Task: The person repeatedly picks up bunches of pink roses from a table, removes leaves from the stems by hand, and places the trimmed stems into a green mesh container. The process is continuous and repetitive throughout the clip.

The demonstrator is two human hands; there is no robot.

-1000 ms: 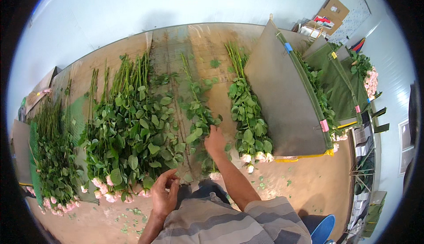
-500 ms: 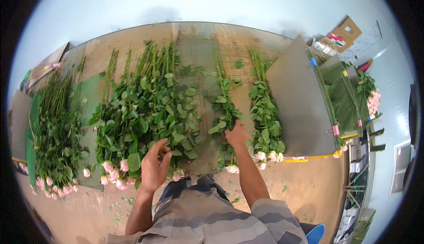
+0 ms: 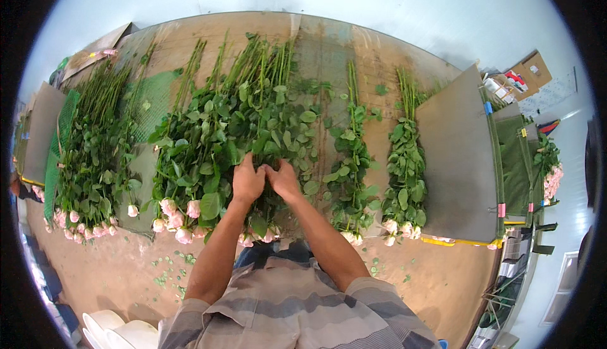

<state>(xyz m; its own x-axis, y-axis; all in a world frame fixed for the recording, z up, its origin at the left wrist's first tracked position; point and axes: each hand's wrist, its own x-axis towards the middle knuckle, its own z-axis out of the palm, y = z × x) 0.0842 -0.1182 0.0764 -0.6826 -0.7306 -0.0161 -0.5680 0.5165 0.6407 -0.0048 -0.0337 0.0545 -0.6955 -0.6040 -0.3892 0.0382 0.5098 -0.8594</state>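
A broad pile of pink roses lies across the middle of the table, stems pointing away and blooms at the near edge. Over its right part, my left hand and my right hand come together, thumbs almost touching. Both are closed on leafy rose stems; leaves hide the fingertips. Right of my hands lies a small bunch of roses with pale blooms. Beyond that, another narrow bunch of roses lies beside a grey upright panel.
At the left, more pink roses lie by green netting and another grey panel. Cardboard boxes stand at the back right, above green dividers. Loose leaves litter the floor near white rounded shapes.
My right hand has moved left from the small bunch to the big pile. My left hand has reached farther in to meet it. The whole view has shifted.
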